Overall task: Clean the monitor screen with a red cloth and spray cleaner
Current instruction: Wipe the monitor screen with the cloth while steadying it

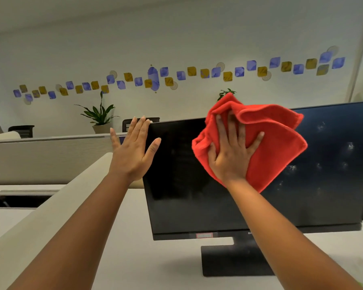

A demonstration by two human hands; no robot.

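Note:
A black monitor [187,195] stands on a white desk, its dark screen facing me. My right hand [232,153] presses a crumpled red cloth [275,147] flat against the upper middle of the screen, fingers spread over the fabric. Pale droplets and smears speckle the right part of the screen [323,164]. My left hand [134,149] is open with its fingers apart, its fingertips at the monitor's upper left corner and its thumb over the left bezel. No spray bottle is in view.
The monitor's square black stand [228,260] rests on the white desk [145,258]. A beige partition [40,216] runs along the left. Potted plants [99,116] and black chair backs [22,130] sit behind the divider, below a wall with blue and yellow decals.

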